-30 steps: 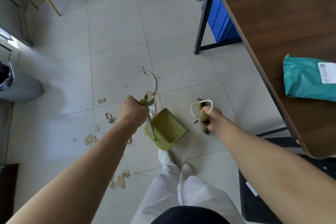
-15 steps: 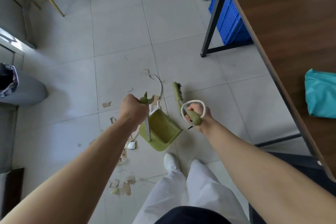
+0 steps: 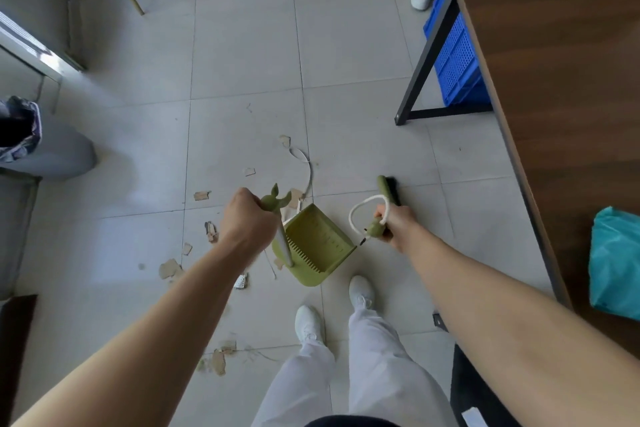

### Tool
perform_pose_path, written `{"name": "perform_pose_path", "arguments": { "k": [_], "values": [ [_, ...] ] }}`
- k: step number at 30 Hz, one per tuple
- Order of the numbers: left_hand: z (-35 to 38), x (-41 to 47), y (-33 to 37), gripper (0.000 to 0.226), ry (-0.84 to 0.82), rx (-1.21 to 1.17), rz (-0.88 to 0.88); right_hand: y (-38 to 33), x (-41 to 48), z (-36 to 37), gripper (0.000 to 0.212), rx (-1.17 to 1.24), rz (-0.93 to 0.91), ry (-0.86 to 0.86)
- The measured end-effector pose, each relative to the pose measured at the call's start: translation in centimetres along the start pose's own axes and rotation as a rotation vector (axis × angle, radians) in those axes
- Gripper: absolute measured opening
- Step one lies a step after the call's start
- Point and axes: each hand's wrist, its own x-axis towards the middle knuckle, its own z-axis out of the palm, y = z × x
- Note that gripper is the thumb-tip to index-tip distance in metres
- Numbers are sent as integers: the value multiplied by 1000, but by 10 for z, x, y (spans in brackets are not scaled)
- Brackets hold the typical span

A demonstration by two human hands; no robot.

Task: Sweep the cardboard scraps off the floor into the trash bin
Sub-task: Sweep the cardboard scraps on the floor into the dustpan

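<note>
The upright pole of the green dustpan (image 3: 318, 248) is gripped by the left hand (image 3: 242, 218), fingers curled tight round it. The pan is held down at the floor (image 3: 242, 62), just ahead of the feet. The broom (image 3: 385, 188) handle is clenched in the right hand (image 3: 398, 225), with a white loop at its top. Cardboard scraps (image 3: 169, 269) are scattered left of and beyond the dustpan. The trash bin (image 3: 62, 156) is seen far left, well apart. A teal parcel (image 3: 614, 263) is seen on the bench (image 3: 554, 80).
</note>
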Motion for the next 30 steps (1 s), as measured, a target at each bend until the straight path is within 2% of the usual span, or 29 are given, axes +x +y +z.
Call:
{"name": "perform_pose_path", "arguments": {
  "k": [5,10,14,15,20,24,30],
  "values": [
    [2,7,7,13,32,-29,-92,2,-18,35,20,-79,30,-101],
    [1,13,16,15,44,-59,-144,-31,-6,37,12,-84,-34,-171],
    [-3,12,22,10,89,-104,-159,-56,9,50,2,-283,-75,-145],
    [-4,11,22,10,105,-116,-172,-64,15,53,7,-343,-98,-142],
    [-2,8,8,24,164,-224,-232,-103,45,65,9,-486,-130,-167],
    [-3,4,-7,21,190,-263,-282,-84,45,86,19,-610,-77,-253],
    [-11,1,-23,24,256,-279,-344,-46,16,105,20,-754,-88,-379]
  ]
}}
